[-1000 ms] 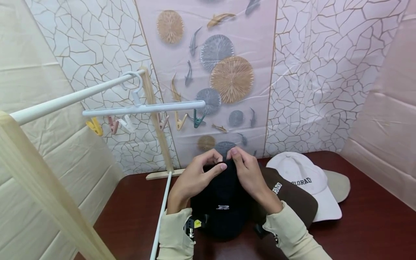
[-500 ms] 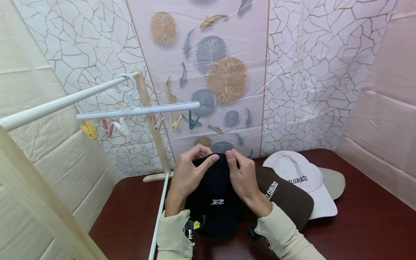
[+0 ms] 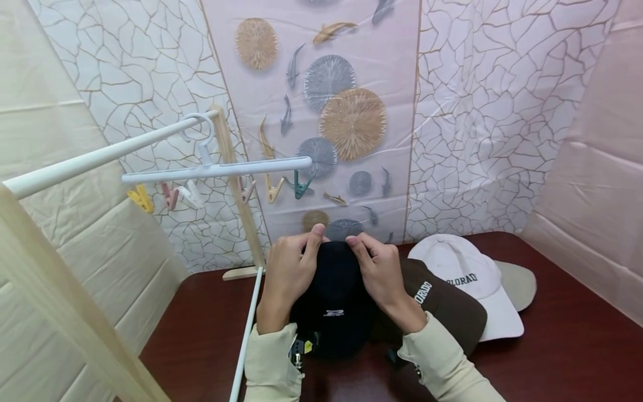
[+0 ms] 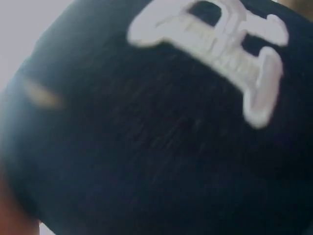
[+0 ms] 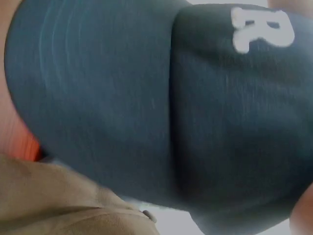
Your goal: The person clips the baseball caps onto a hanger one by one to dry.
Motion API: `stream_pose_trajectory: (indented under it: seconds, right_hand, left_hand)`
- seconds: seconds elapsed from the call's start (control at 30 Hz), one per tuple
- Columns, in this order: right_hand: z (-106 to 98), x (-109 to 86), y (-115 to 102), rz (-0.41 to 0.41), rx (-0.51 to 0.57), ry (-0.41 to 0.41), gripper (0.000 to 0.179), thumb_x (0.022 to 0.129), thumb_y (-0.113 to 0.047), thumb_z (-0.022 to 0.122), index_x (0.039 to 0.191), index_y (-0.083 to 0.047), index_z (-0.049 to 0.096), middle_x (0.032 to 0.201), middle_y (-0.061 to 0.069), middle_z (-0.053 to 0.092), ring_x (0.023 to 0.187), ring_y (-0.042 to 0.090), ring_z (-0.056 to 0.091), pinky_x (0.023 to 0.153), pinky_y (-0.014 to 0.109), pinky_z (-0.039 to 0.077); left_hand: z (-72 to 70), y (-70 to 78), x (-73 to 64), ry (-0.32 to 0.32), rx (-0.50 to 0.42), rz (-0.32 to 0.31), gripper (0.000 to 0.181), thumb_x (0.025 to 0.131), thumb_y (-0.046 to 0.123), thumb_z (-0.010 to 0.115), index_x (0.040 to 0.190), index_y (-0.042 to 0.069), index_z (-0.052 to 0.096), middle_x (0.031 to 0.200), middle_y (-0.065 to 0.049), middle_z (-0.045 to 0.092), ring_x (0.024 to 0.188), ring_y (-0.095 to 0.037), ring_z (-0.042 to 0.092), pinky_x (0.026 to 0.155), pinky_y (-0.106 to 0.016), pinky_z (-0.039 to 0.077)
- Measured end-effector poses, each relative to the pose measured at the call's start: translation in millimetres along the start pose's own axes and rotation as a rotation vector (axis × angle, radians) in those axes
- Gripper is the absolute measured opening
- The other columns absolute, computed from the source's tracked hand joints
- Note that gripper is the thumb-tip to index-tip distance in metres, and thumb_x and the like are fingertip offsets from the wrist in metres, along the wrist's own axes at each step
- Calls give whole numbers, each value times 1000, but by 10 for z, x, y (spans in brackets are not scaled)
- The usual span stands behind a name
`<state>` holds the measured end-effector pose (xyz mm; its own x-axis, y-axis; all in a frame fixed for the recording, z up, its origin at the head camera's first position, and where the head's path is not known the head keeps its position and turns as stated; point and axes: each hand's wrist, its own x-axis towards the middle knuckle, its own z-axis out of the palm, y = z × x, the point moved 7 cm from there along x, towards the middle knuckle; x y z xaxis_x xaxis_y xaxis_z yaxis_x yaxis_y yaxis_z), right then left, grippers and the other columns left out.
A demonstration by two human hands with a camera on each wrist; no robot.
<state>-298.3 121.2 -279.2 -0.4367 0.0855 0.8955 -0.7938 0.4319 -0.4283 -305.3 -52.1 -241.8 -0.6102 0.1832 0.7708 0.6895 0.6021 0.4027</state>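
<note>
A black baseball cap (image 3: pixel 335 279) with a white embroidered R is held up between both hands, its brim toward me. My left hand (image 3: pixel 288 273) grips the cap's far upper edge on the left, thumb on top. On the right side of the same edge, my right hand (image 3: pixel 382 271) pinches the fabric between thumb and fingers. In the left wrist view the dark crown (image 4: pixel 146 127) and the letter fill the frame. The brim (image 5: pixel 102 98) and crown show in the right wrist view. Some fingers are hidden behind the cap.
Brown (image 3: pixel 452 307), white (image 3: pixel 459 268) and beige (image 3: pixel 517 285) caps overlap on the dark red table (image 3: pixel 577 346) at right. At left stands a rack with a white rail (image 3: pixel 110 153). From it hangs a hanger (image 3: pixel 216 170) with several coloured clips (image 3: pixel 301 185).
The left thumb has shifted from lying across the cap to pointing up at its edge. Both hands keep hold of the black cap. The view has shifted slightly.
</note>
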Motion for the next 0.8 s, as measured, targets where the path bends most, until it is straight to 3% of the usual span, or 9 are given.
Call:
stream_pose_trajectory:
  seconds: [0.13,0.27,0.43,0.67,0.8]
  right_hand:
    - [91,-10,5,26,65,-119,33,110,-21,56,79,-12,63,64,-10,38,55,5,40,60,20,40]
    - [141,-30,16,69,124,-211,34,113,-23,49,89,-10,69,71,-8,49,65,5,49,68,21,45]
    - [191,-51,22,122,131,-297,30,112,-32,53,96,-14,71,80,-5,61,73,10,58,72,25,49]
    - [218,-59,32,195,93,-345,13,102,-31,73,95,-21,67,79,-8,59,73,11,57,70,27,47]
    - [212,-62,52,260,114,-364,15,100,-31,75,92,-22,65,76,-5,56,71,13,55,69,28,46]
  left_hand:
    - [-46,7,-1,45,77,7,62,111,44,52,52,22,52,49,8,46,48,-13,52,49,-35,35]
    - [-73,13,4,80,111,20,65,111,43,52,51,21,37,47,9,30,42,-11,36,46,-33,25]
    - [-96,0,9,110,129,4,65,112,42,49,52,20,36,48,9,28,41,-12,31,46,-33,24]
    - [-49,2,15,88,137,31,59,113,37,46,57,19,39,49,6,32,43,-12,36,47,-32,29]
    - [-43,18,9,125,199,55,57,113,36,44,59,20,39,48,4,32,41,-15,33,44,-32,25]
